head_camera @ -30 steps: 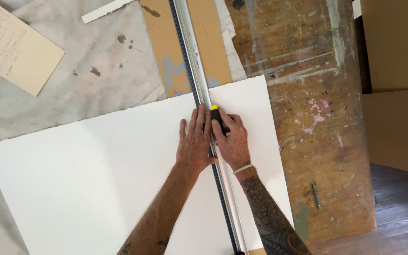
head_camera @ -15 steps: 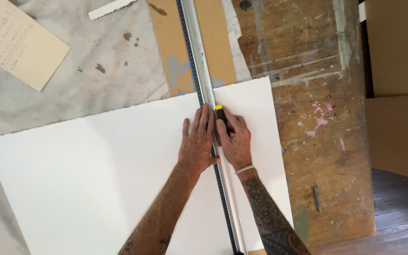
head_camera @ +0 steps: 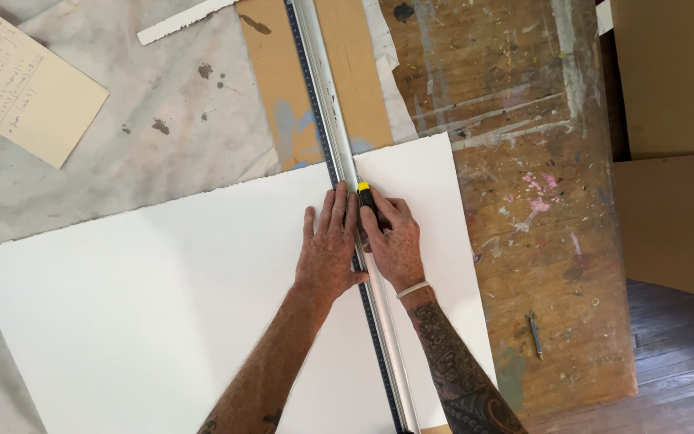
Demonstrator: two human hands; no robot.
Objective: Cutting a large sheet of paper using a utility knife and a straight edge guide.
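Note:
A large white sheet [head_camera: 138,305] lies flat on the worktable. Across it runs a long metal straightedge [head_camera: 323,88], from the top of the view down to the bottom edge. My left hand [head_camera: 329,245] presses flat on the sheet and the ruler's left side, fingers spread. My right hand [head_camera: 391,237] sits just right of the ruler, closed around a utility knife [head_camera: 365,197] with a yellow and black tip that touches the ruler's edge near the sheet's far border.
A tan card with handwriting [head_camera: 22,84] lies at the top left on grey cloth. Brown cardboard [head_camera: 271,88] lies under the ruler. The paint-stained wooden tabletop [head_camera: 524,161] holds a pen [head_camera: 534,333]. Cardboard panels [head_camera: 676,185] stand at the right, above wooden floor.
The view has shifted slightly; both hands stay in about the same spot on the ruler, the knife tip still near the sheet's far edge.

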